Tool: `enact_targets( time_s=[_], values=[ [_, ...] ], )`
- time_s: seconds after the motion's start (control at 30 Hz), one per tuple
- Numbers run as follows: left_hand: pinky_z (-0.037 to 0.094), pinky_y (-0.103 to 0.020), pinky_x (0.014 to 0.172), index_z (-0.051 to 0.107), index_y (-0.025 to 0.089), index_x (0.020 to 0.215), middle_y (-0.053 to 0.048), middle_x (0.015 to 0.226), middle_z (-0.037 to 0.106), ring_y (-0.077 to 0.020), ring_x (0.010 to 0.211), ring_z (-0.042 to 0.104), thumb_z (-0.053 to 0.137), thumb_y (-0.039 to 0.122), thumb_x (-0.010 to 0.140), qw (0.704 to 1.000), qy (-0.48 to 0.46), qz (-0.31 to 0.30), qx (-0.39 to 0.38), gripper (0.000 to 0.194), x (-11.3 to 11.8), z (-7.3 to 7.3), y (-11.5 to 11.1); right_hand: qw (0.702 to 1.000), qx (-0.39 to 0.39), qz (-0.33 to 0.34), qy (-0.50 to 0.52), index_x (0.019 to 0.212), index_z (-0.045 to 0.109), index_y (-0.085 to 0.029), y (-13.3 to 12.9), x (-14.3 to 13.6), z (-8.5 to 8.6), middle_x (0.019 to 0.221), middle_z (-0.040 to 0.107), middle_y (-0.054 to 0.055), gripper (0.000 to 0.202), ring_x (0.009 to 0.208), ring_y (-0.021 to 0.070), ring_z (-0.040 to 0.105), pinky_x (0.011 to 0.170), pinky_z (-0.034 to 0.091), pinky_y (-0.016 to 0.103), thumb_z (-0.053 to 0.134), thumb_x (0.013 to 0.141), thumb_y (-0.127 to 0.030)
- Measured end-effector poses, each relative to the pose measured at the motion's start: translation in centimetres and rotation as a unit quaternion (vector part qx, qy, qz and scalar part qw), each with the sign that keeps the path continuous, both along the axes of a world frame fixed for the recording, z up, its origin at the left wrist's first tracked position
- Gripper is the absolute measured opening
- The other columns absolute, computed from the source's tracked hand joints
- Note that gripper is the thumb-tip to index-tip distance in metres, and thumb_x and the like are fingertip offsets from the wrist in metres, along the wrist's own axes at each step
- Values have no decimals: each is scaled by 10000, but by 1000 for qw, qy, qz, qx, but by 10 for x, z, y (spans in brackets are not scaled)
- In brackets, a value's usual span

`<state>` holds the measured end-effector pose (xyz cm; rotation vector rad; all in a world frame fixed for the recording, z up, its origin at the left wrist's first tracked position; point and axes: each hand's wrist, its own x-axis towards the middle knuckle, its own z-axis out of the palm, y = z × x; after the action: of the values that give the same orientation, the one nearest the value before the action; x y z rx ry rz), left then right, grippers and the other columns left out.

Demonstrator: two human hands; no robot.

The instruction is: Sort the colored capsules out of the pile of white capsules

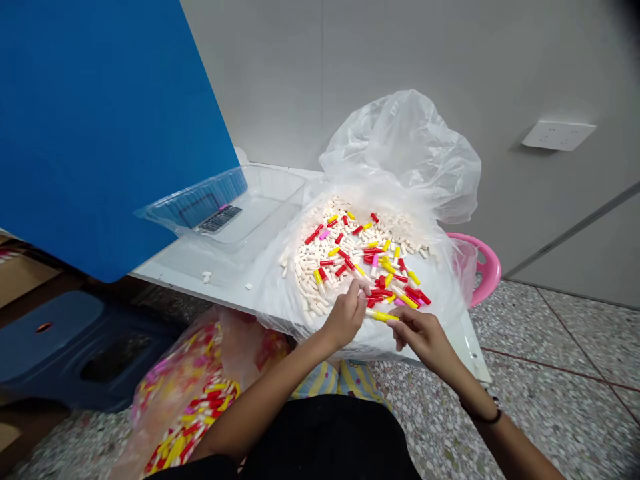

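Note:
My left hand is closed in a pinch over the near part of the pile; what its fingertips hold, if anything, is hidden. My right hand pinches the yellow end of a small yellow-and-white tube, which points toward my left hand. Beyond the hands, red, yellow and pink caps and capped tubes lie mixed in the middle. Many small white cylindrical pieces spread around them to the left and back. All of this rests on an opened clear plastic bag on the white table.
A clear plastic tray with a dark label stands at left. Below the table edge hangs a bag of red and yellow pieces. There is a blue stool, a blue panel, a pink rim and a wall socket.

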<state>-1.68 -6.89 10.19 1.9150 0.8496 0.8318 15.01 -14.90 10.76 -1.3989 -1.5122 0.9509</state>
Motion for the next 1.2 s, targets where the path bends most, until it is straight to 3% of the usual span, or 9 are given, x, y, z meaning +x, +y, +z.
enact_targets(
  time_s=[0.13,0.23,0.37,0.5,0.6,0.77,0.9,1.03,1.2],
  values=[
    [329,-246,581,409,197,988,47,606,435,-124,537,446,290,298,927,998,50,-16,48,167,6,-10,2,991,-87,-28,98,602,466,-193,6,3,-17,443,462,-44,407,337,104,448,374,350,234,502,826,-531],
    [377,-260,631,375,195,1082,22,695,507,-149,643,515,317,331,929,997,63,-15,42,213,12,-15,13,990,-58,-114,65,664,518,-185,16,21,-27,476,488,-36,383,381,121,478,414,380,250,539,791,-546],
    [424,-302,787,452,192,1028,-61,975,552,-180,888,538,394,279,895,991,84,21,99,170,11,-21,38,946,32,-287,-145,865,604,-168,36,60,-42,631,593,18,324,558,169,560,553,413,286,528,810,-478],
    [416,-338,875,519,182,935,-70,992,551,-199,974,518,415,196,861,981,120,41,144,129,7,-27,61,874,67,-282,-390,879,627,-137,57,75,-55,832,633,106,229,800,238,557,683,403,329,465,830,-291],
    [421,-352,883,546,177,917,-70,973,551,-205,974,515,407,189,861,970,159,51,178,149,10,-30,76,842,92,-264,-460,894,641,-134,75,59,-59,926,622,132,234,916,267,518,732,391,341,444,829,-242],
    [414,-372,912,574,176,959,-82,1035,550,-218,1013,501,412,188,861,942,248,45,223,190,29,-28,108,869,13,-175,-462,801,631,-137,109,20,-63,768,631,136,207,748,243,567,626,374,322,465,834,-256],
    [405,-376,936,561,177,1035,-92,1125,541,-216,1075,480,365,133,863,924,313,39,217,264,47,-27,137,881,9,-169,-443,828,624,-143,132,6,-68,781,640,158,200,730,263,587,594,372,336,429,821,-185],
    [381,-386,970,504,160,1151,-107,1229,512,-226,1174,432,369,101,844,905,383,34,182,340,55,-34,170,896,33,-178,-405,818,623,-195,139,11,-73,804,653,130,167,773,269,602,633,425,352,464,771,-175],
    [408,-424,925,507,160,1185,-129,1224,521,-279,1124,489,482,218,810,906,393,21,154,380,54,-46,198,943,77,-258,-195,831,629,-173,126,37,-76,836,659,96,191,715,216,605,683,498,357,509,692,-227]
  ],
)
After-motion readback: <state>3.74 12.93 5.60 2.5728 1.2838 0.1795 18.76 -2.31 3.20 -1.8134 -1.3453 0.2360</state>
